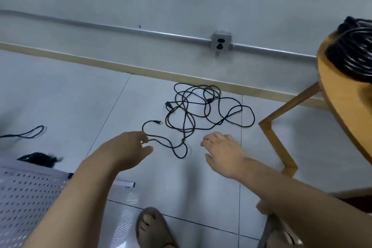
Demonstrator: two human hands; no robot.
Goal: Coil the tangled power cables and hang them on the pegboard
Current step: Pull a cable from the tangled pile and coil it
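A tangled black power cable (201, 110) lies in loose loops on the grey floor tiles, its plug end (158, 122) sticking out to the left. My left hand (130, 147) reaches down to the strand near that plug, fingers curled at the cable; whether they pinch it is unclear. To the right of the tangle, my right hand (221, 149) hovers with relaxed fingers and holds nothing. A white pegboard (26, 193) lies at the bottom left. On it rests a dark cable bundle (38, 159).
A wooden table (338, 90) with a black coil of cable (354, 52) stands at right, its angled leg (275, 137) close to the tangle. Another black cable loop (28, 134) lies at far left. A wall outlet (221, 43) sits on a conduit. My sandalled foot (153, 229) is below.
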